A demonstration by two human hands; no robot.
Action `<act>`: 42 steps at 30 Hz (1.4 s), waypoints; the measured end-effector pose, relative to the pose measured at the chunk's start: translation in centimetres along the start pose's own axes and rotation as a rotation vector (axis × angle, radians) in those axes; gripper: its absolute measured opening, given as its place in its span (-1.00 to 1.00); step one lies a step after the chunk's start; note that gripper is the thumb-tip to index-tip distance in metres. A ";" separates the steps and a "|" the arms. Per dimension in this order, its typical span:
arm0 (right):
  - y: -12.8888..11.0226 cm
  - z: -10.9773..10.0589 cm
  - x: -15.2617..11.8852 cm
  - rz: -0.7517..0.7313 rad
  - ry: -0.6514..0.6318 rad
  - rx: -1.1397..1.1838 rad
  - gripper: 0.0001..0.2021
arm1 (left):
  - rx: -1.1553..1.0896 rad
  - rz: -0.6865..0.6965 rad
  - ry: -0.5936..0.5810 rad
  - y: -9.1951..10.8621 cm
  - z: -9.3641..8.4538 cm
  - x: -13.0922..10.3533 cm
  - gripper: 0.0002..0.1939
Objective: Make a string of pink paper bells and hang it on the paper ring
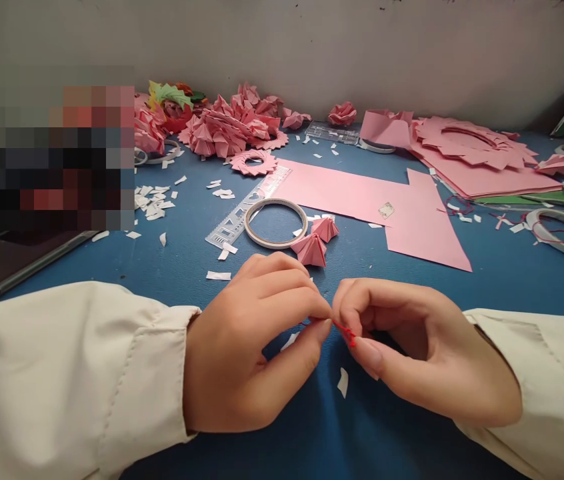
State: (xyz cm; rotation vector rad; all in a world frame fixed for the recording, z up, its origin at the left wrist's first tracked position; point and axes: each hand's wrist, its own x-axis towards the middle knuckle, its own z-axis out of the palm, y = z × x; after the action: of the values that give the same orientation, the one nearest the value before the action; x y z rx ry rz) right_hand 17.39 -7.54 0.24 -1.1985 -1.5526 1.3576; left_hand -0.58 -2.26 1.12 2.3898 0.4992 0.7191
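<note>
Between my two hands runs a short red string (pixel 345 329) with a knotted or looped end. My left hand (pixel 262 347) pinches it between thumb and index finger. The knotted end is gripped by the thumb and fingers of my right hand (pixel 427 347). Just beyond the fingertips two small folded pink paper pieces (pixel 311 251) lie beside a roll of tape (pixel 248 230). A clear ruler (pixel 227 230) lies partly under the tape roll.
Pink paper sheets (pixel 332 190) lie behind the hands. Folded pink pieces (pixel 217 130) are heaped at the back, with a large pink ring (pixel 477 141) at right. Another tape roll (pixel 562 248) sits at far right, a dark device (pixel 17 267) at left. White scraps (pixel 155 203) are scattered about.
</note>
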 end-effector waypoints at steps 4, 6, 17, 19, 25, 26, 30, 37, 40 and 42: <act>-0.2 -0.3 0.1 0.086 -0.067 0.083 -0.88 | -0.029 -0.007 -0.008 0.0 0.2 -0.1 -0.87; -0.2 -0.4 0.0 0.093 -0.084 0.088 -0.85 | -0.063 0.009 0.006 -0.1 0.3 -0.2 -0.84; -0.1 -0.8 -0.1 0.068 -0.139 0.082 -0.81 | -0.083 0.028 -0.067 -0.1 0.2 -0.1 -0.91; -0.1 -0.7 0.0 0.071 -0.132 0.094 -0.81 | -0.101 0.009 -0.060 -0.1 0.2 -0.1 -0.91; 0.1 -0.5 0.1 0.080 -0.086 0.132 -0.80 | -0.086 -0.029 -0.059 -0.2 0.3 0.0 -0.90; 0.1 -0.4 0.1 0.065 -0.075 0.139 -0.81 | -0.094 -0.013 -0.053 -0.2 0.3 0.0 -0.88; 0.4 -0.5 -0.1 0.032 -0.059 0.159 -0.85 | -0.102 -0.001 -0.062 -0.1 0.3 0.2 -0.84; 0.7 -0.5 0.0 0.021 -0.074 0.224 -0.87 | -0.082 -0.040 -0.108 -0.1 0.2 0.2 -0.82; 0.8 -0.5 0.2 0.022 -0.075 0.234 -0.89 | -0.095 -0.031 -0.127 -0.1 0.3 0.3 -0.83; 0.8 -0.5 0.2 0.020 -0.074 0.236 -0.89 | -0.099 -0.007 -0.137 -0.1 0.3 0.4 -0.82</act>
State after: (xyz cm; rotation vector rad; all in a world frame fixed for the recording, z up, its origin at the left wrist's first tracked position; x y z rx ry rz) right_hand 17.93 -7.20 -0.52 -1.0308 -1.3881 1.5653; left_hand -0.08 -2.15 1.00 2.3244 0.4047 0.5592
